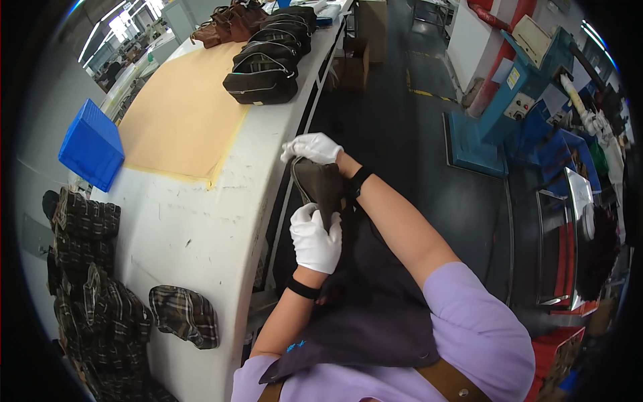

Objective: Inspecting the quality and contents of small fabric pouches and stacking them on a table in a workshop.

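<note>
A dark olive-brown zippered pouch (321,183) is between my two hands, just off the near edge of the white worktable. My right hand (315,148), in a white glove, grips its far end. At the near end my left hand (316,240), gloved too, has its thumb and fingers closed on the pouch wall. A zipper runs along the side facing the table. The pouch's underside is hidden against my dark apron (361,321).
Finished-looking dark bags (263,80) line the worktable (201,226), with brown leather bags (231,25) behind. A tan sheet (181,110) is taped down beside a blue plastic bin (93,145). Plaid fabric pieces (95,311) pile left, one plaid pouch (185,316) nearer. A teal machine (517,95) stands right.
</note>
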`<state>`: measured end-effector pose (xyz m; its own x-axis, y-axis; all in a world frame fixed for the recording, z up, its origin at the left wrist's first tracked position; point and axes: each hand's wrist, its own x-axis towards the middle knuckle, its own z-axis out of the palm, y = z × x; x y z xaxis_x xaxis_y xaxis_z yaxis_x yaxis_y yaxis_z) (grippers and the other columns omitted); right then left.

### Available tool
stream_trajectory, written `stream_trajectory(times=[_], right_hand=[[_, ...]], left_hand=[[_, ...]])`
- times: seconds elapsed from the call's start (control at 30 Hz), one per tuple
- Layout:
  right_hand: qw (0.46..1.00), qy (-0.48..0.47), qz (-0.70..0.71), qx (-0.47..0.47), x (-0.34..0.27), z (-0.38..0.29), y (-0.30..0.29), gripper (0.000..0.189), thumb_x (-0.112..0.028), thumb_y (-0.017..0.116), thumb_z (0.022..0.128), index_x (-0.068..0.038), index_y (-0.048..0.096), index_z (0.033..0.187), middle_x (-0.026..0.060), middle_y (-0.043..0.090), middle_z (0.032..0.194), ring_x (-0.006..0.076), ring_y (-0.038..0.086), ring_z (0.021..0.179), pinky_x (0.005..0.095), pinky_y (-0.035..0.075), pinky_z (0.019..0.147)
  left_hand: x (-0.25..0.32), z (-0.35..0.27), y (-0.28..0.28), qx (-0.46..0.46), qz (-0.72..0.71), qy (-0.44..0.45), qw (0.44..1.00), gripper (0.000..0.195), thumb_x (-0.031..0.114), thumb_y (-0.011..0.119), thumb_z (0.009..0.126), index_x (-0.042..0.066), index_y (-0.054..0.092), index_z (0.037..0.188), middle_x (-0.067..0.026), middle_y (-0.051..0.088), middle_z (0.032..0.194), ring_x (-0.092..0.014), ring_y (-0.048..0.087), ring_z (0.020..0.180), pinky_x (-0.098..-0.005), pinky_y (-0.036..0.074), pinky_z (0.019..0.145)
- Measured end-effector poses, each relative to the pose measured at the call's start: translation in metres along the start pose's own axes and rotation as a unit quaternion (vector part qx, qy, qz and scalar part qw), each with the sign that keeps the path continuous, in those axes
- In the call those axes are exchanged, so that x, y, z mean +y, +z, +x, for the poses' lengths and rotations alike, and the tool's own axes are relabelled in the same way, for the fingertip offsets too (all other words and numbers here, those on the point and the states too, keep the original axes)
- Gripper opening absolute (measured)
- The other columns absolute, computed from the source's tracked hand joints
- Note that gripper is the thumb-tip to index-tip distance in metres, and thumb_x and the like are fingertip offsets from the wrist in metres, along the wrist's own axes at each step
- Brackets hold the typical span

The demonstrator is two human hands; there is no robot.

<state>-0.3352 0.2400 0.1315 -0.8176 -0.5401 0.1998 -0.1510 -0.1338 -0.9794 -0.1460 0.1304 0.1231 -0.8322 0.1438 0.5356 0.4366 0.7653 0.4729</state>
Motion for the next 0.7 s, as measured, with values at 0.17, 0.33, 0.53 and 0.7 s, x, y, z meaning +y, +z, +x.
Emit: stream_trajectory(times=[0.17, 0.33, 0.53, 0.7], right_hand=[[0.997, 0.027, -0.051, 0.054, -0.021, -0.002, 0.012, 0.023, -0.016, 0.055, 0.097, 0.003, 0.068, 0.099, 0.008, 0.071, 0.096, 0.0147, 0.065, 0.094, 0.0288, 0.049, 0.091], [0.904, 0.04, -0.387, 0.174, -0.091, -0.031, 0.022, 0.042, -0.042, 0.055, 0.094, -0.002, 0.067, 0.098, 0.0168, 0.069, 0.091, 0.0306, 0.066, 0.088, 0.0376, 0.051, 0.08], [0.912, 0.199, -0.328, 0.143, -0.069, -0.011, 0.017, 0.044, -0.042, 0.055, 0.093, -0.002, 0.069, 0.099, 0.0187, 0.068, 0.089, 0.0316, 0.065, 0.078, 0.0366, 0.051, 0.074], [0.972, 0.15, -0.15, 0.1, -0.027, -0.021, 0.01, 0.029, -0.025, 0.058, 0.094, 0.001, 0.069, 0.104, 0.0091, 0.071, 0.093, 0.0157, 0.064, 0.085, 0.0281, 0.049, 0.078]], left_hand=[[-0.004, 0.01, -0.004, -0.04, -0.052, -0.049, 0.997, 0.033, 0.013, 0.07, 0.08, 0.001, 0.057, 0.107, -0.0187, 0.055, 0.109, -0.035, 0.053, 0.1, -0.0427, 0.046, 0.085], [0.009, 0.044, -0.043, 0.053, -0.312, -0.2, 0.927, 0.039, 0.023, 0.071, 0.084, 0.0, 0.051, 0.108, -0.0112, 0.05, 0.106, -0.022, 0.051, 0.096, -0.0364, 0.044, 0.086], [-0.006, 0.095, -0.015, 0.024, -0.375, -0.208, 0.903, 0.029, 0.024, 0.052, 0.1, 0.002, 0.049, 0.081, 0.0017, 0.044, 0.073, -0.007, 0.039, 0.07, -0.0249, 0.038, 0.064], [0.002, 0.076, 0.008, 0.113, -0.497, -0.231, 0.829, 0.027, 0.021, 0.047, 0.103, -0.003, 0.055, 0.092, 0.0017, 0.051, 0.08, -0.006, 0.045, 0.076, -0.0236, 0.04, 0.069]])
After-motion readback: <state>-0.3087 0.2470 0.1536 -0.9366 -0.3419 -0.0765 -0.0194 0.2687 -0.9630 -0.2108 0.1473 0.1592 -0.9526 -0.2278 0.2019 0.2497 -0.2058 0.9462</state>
